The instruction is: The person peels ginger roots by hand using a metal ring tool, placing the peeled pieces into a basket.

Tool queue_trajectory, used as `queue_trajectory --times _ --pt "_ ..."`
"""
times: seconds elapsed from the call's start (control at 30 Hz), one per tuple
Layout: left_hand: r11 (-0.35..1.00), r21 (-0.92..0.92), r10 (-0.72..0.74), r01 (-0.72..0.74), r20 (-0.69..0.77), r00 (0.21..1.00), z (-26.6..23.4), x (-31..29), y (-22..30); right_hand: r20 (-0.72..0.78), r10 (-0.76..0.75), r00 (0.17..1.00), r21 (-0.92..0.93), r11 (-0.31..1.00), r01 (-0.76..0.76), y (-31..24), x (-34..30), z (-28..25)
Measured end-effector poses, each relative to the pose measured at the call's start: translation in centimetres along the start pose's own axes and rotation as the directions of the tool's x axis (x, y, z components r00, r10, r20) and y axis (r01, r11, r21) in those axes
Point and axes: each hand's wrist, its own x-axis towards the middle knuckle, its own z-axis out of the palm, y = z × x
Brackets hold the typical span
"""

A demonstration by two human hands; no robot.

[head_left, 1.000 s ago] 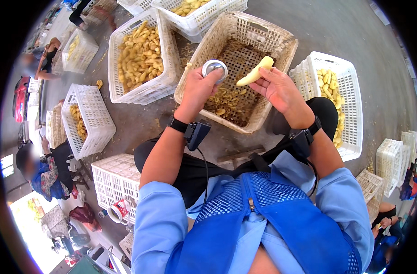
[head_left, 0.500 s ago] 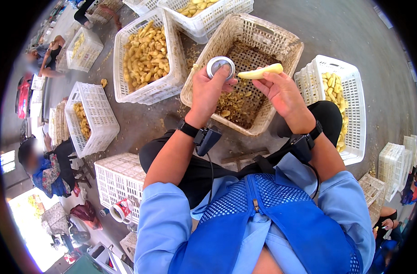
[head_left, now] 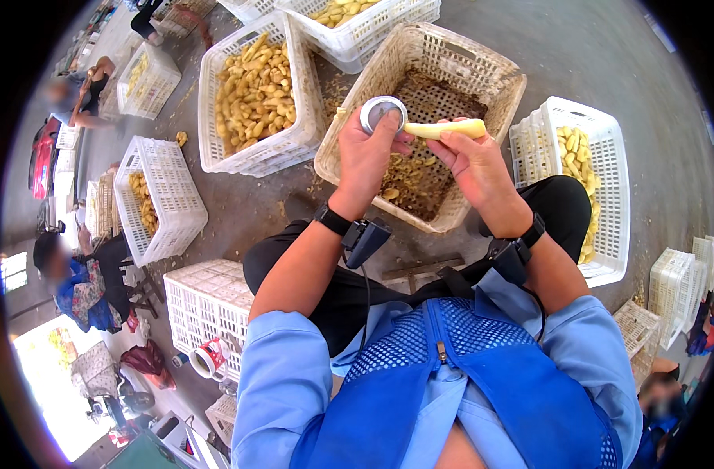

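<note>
A pale yellow, smooth, tapering root (head_left: 451,129) lies level, its thick end at three o'clock pinched between the thumb and fingers of a worker's right hand (head_left: 479,166). At nine o'clock, the left hand (head_left: 363,162) curls around a round, silver, metal lid-like disc (head_left: 372,116), thumb across its face, the rim appearing to meet the root's narrow end. The root's visible surface looks bare of brown skin, apparently nearly done; its underside is hidden. Beneath, a dirt-stained, cream plastic lattice crate (head_left: 494,87) holds yellowish shavings (head_left: 409,172). Between nine and ten o'clock, a white plastic lattice crate (head_left: 310,98) holds many yellow-brown, knobbly roots (head_left: 255,94), seemingly left to do; toward four o'clock, a second white plastic lattice crate (head_left: 609,164) holds paler, seemingly finished roots (head_left: 576,155).
</note>
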Motion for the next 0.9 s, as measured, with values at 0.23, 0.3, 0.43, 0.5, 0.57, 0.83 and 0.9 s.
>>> queue_trajectory --times 0.23,0.3,0.43,0.5,0.57,0.83,0.9 --pt "0.994 -0.073 -0.078 0.08 0.022 0.997 -0.3 0.1 -0.2 0.013 -0.025 1.0 0.011 1.0 0.025 0.3 -0.3 0.3" --pt "0.989 -0.113 -0.092 0.095 0.036 0.995 -0.5 0.1 -0.4 0.027 -0.027 0.999 0.013 1.0 0.027 0.3 -0.4 0.4" --pt "0.975 -0.182 -0.121 0.127 0.042 0.992 -0.6 0.3 -0.4 0.023 -0.041 0.999 0.025 0.999 0.041 0.4 -0.4 0.4" --pt "0.969 -0.201 -0.135 0.141 0.04 0.99 -0.7 0.3 -0.3 0.022 -0.046 0.999 0.034 0.998 0.045 0.4 -0.4 0.6" --pt "0.965 -0.211 -0.148 0.153 0.039 0.988 -0.7 0.4 -0.2 0.022 -0.044 0.999 0.039 0.998 0.043 0.3 -0.4 0.5" --pt "0.962 -0.214 -0.16 0.167 0.05 0.986 -0.6 0.3 0.4 0.016 -0.053 0.998 0.057 0.997 0.052 0.3 -0.4 0.6" --pt "0.961 -0.214 -0.168 0.176 0.052 0.984 -0.6 0.3 0.5 0.015 -0.056 0.998 0.059 0.997 0.055 0.4 -0.3 0.5"
